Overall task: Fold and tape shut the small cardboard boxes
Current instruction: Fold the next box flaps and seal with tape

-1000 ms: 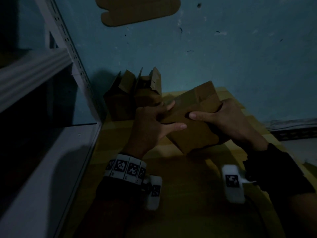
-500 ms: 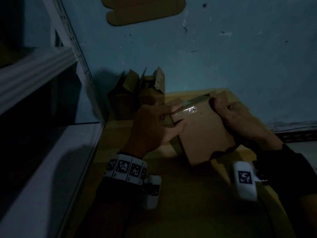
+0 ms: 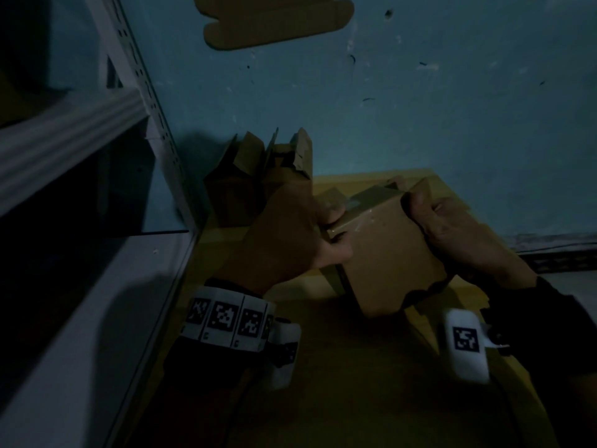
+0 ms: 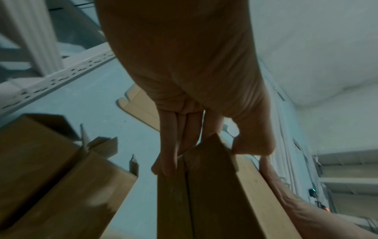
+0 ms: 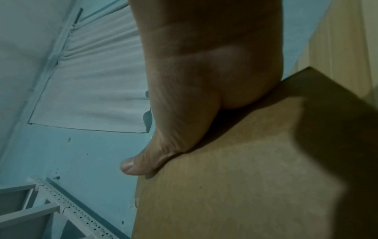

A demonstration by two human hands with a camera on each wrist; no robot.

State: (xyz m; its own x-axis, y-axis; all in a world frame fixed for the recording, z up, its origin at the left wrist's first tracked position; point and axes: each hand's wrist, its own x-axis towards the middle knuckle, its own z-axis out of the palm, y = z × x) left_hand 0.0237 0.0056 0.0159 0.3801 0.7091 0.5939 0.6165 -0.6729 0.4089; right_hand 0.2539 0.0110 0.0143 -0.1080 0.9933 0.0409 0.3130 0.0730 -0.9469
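A small brown cardboard box (image 3: 387, 253) is held between both hands above the yellow table (image 3: 355, 367). Clear tape (image 3: 361, 206) shines along its top seam. My left hand (image 3: 290, 234) grips the box's left top edge, fingers over the far side and thumb on the near face. In the left wrist view the left hand's fingers (image 4: 169, 145) lie on the box (image 4: 214, 186). My right hand (image 3: 452, 234) grips the right top corner, fingers curled over the edge. In the right wrist view its thumb (image 5: 143, 163) presses on the box (image 5: 245, 177).
Two unsealed cardboard boxes (image 3: 258, 182) with raised flaps stand behind my left hand against the blue wall. A flat cardboard cut-out (image 3: 277, 21) hangs on the wall above. A white metal shelf (image 3: 80, 247) runs along the left. The table's right edge is close to my right wrist.
The box has been turned so its taped seam faces up and away. Both hands shifted from the box's face to its top corners, and it sits a little more to the right.
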